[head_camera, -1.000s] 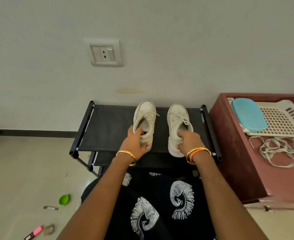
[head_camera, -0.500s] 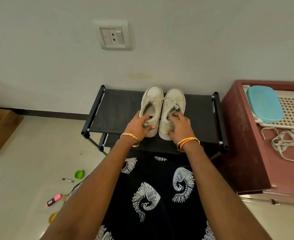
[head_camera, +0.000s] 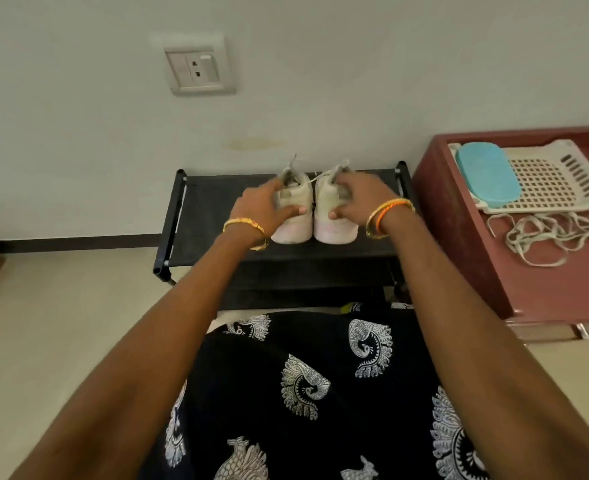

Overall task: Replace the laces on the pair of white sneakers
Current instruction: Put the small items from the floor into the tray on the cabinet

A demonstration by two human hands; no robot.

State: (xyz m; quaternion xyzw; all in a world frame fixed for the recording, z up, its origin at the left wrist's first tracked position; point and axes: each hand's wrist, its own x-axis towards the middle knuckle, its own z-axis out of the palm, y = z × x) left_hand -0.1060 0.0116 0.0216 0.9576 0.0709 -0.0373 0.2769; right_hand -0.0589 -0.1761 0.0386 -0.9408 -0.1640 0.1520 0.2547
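1. left hand grips the left sneaker by its heel.
2. right hand grips the right sneaker.
3. both sneakers touching, mid shoe rack.
4. loose laces on the maroon cabinet.

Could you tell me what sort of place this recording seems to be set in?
Probably a room in a home: a black shoe rack stands against a plain wall with a socket plate, beside a maroon cabinet holding a plastic basket.
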